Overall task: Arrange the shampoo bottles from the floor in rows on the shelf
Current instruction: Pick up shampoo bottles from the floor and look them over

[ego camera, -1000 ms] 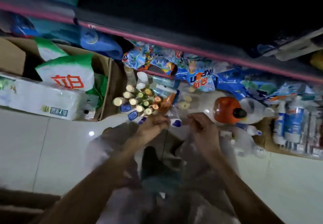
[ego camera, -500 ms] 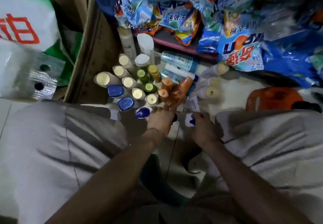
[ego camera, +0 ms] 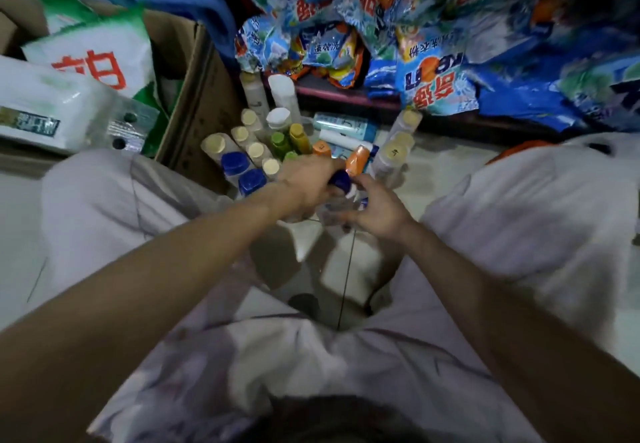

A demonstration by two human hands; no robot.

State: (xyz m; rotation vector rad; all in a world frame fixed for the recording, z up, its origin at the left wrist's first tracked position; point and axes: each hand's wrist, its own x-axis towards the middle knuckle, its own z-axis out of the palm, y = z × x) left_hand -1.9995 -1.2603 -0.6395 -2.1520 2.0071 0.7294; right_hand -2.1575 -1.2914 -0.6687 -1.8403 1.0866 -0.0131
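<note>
Several shampoo bottles (ego camera: 258, 145) stand clustered on the floor in front of the low shelf (ego camera: 346, 98), with cream, green, yellow, orange and blue caps. My left hand (ego camera: 304, 183) grips a blue-capped bottle (ego camera: 340, 179) at the near edge of the cluster. An orange bottle (ego camera: 357, 162) leans just beyond it. My right hand (ego camera: 375, 209) reaches in beside the left, fingers curled around the lower part of a clear bottle (ego camera: 337, 205); which bottle it belongs to is blurred. Both knees in pale trousers frame the scene.
A cardboard box (ego camera: 197, 96) with white and green bags stands at the left. Blue detergent bags (ego camera: 436, 82) fill the shelf above. An orange jug (ego camera: 519, 150) shows behind my right knee. Teal tubes (ego camera: 346, 126) lie under the shelf edge.
The camera has dropped closer to the bottles. My left hand has closed on the blue-capped bottle, and my right hand has shifted in next to it.
</note>
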